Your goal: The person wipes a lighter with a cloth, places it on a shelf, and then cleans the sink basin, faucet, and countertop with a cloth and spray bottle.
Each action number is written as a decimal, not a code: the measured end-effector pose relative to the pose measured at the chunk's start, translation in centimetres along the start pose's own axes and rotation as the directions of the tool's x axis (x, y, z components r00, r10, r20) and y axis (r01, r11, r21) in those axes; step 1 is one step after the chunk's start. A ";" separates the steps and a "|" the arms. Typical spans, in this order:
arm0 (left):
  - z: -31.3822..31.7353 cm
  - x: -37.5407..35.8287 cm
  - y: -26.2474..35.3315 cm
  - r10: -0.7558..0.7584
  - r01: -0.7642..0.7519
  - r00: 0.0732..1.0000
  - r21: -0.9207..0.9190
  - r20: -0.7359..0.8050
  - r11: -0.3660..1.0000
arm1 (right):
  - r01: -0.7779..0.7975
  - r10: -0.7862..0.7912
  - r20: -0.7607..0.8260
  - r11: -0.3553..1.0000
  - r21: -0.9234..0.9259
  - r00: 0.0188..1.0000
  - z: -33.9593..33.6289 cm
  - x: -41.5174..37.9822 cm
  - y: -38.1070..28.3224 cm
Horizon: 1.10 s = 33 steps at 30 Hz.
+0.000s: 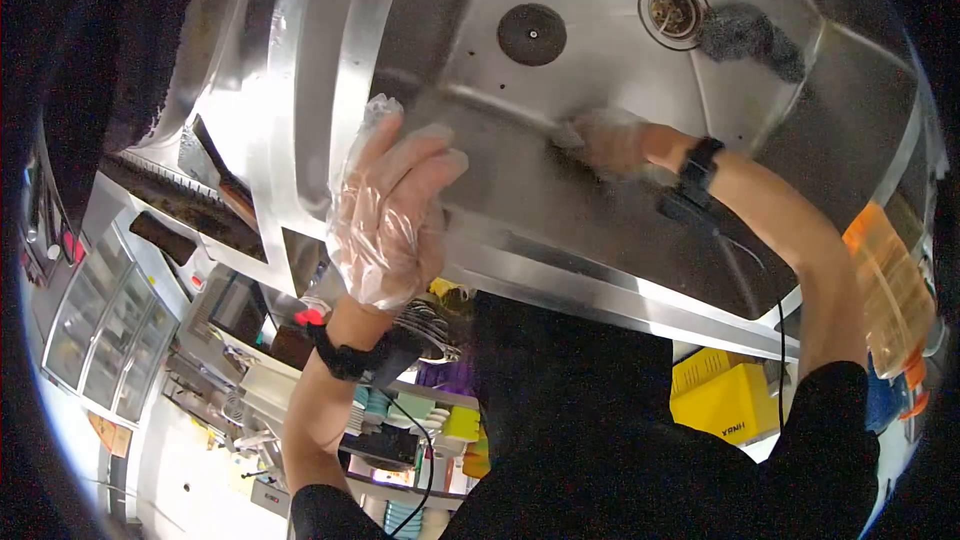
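The steel sink (pixel 600 90) fills the view. Your left hand (pixel 390 210), in a clear plastic glove, lies open and flat on its front rim. Your right hand (pixel 610 140), also gloved, is closed on a pale cloth (pixel 567 135) pressed against the inner wall. A black stopper (pixel 531 34), a drain (pixel 672 10) and a dark scouring pad (pixel 745 37) lie on the basin floor beyond

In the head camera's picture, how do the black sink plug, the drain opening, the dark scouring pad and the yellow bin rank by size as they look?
1. yellow bin, largest, though nearer the camera
2. dark scouring pad
3. drain opening and black sink plug look much alike, so no ranking between them
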State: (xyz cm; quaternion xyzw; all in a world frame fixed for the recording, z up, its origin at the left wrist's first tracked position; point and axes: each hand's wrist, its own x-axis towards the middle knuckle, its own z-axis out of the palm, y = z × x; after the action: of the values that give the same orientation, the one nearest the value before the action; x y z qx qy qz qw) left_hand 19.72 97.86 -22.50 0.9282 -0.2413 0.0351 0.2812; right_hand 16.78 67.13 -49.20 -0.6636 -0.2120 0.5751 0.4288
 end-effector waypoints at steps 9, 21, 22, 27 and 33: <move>-0.2 0.0 0.0 -0.060 0.060 0.998 -0.020 0.025 0.998 | 0.045 -0.073 -0.103 0.967 -0.249 0.992 -2.2 6.5 -12.8; -0.3 -0.7 -0.7 -0.005 0.002 1.000 -0.109 -0.029 0.994 | 0.106 -0.157 -0.129 0.938 -0.330 0.979 -1.3 1.4 -9.6; -0.1 -0.8 -0.8 0.007 -0.017 0.996 -0.121 -0.086 0.993 | 0.153 -0.224 -0.169 0.923 -0.354 0.960 -1.6 3.1 -10.8; 0.0 -1.2 -0.9 -0.033 0.019 0.990 -0.098 -0.137 0.995 | 0.007 -0.027 -0.063 0.954 -0.300 0.998 -2.8 4.0 -18.2; -0.5 -1.2 -0.7 -0.066 0.061 0.995 -0.079 -0.073 0.995 | -0.199 0.202 -0.029 0.913 -0.357 0.979 -1.5 -3.3 -10.8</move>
State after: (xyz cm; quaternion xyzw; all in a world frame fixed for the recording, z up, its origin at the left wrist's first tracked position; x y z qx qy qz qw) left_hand 19.05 99.16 -22.71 0.9218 -0.2020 0.0519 0.3267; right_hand 19.63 69.90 -38.54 -0.7464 -0.2459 0.5705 0.2387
